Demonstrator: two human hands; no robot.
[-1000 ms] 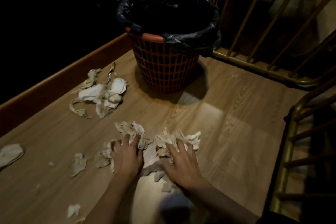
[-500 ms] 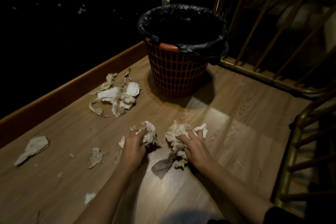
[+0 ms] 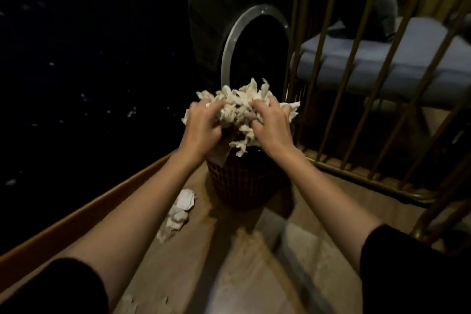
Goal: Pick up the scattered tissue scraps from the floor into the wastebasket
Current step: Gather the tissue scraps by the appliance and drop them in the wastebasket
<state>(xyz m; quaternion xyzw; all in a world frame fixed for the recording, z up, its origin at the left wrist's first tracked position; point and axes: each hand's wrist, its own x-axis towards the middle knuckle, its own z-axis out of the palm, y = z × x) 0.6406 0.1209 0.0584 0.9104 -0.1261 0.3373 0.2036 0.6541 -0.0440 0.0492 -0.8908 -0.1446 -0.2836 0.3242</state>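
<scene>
Above the orange mesh wastebasket (image 3: pixel 242 181), both hands press a big bundle of tissue scraps (image 3: pixel 242 107) between them: the left hand (image 3: pixel 201 127) curls its fingers into the bundle's left side, the right hand (image 3: pixel 271 125) clamps the right side, and loose ends stick up and hang down between the palms. The bundle sits right over the basket's mouth, which the hands and paper mostly hide, so I cannot tell whether any scrap already touches the liner. By my reading this is the drop step of one load, with the task only partly done: more scraps (image 3: pixel 178 214) lie on the wooden floor (image 3: pixel 254 275) just left of the basket's foot, and a few pale bits show at the bottom edge. The next move calls for spreading both hands apart while they are centred over the opening, so the whole clump falls inside; trailing strips at the edges could catch on the rim or spill outside. Then the floor scraps beside the basket need gathering.
</scene>
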